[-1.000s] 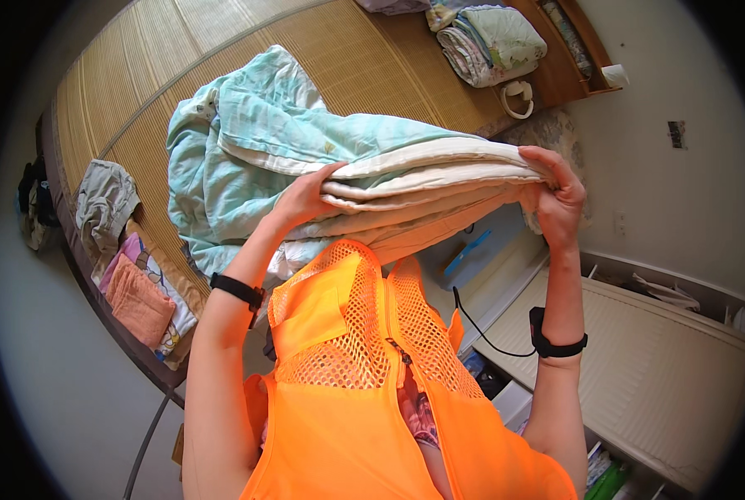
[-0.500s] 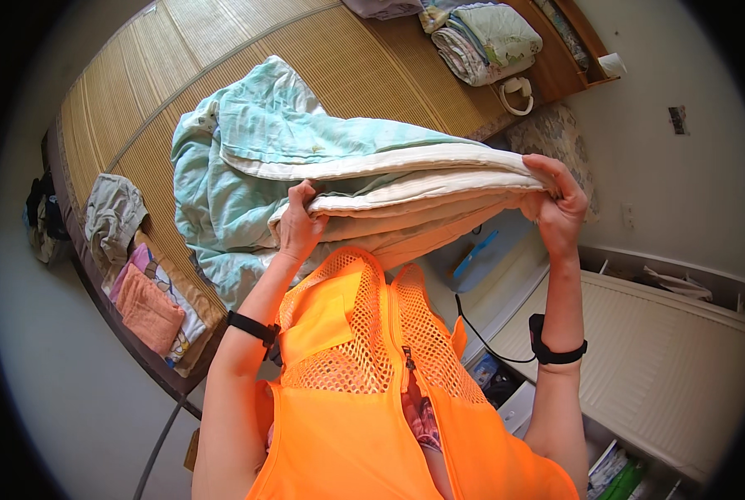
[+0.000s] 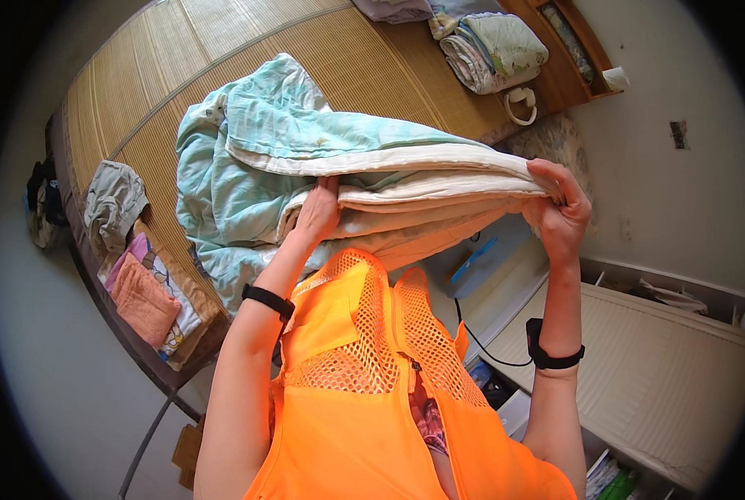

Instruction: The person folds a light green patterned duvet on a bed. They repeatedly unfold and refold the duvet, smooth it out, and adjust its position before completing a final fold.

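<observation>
A large quilt [image 3: 260,125], pale turquoise outside with cream layers, lies bunched on the bed. Its folded end stretches across in front of me to the right, raised off the bed. At that end my right hand [image 3: 562,208] is closed around the cream edges, thumb and fingers pinching the stacked layers. My left hand [image 3: 318,212] reaches in at the middle of the fold, its fingers stretched forward between two cream layers. The fingertips of that hand are hidden under the upper layer, so its grip does not show. Each wrist wears a black band.
A woven mat [image 3: 197,67] covers the bed. Folded clothes [image 3: 145,308] lie at its left edge, below a grey garment [image 3: 114,204]. Rolled bedding [image 3: 495,54] and a white ring-shaped item [image 3: 521,107] sit at the far right. A cream ribbed panel [image 3: 639,375] stands beside my right arm.
My left hand has shifted slightly right and slid its fingers deeper into the fold, from holding a lower cream edge. My right hand keeps its hold in nearly the same place.
</observation>
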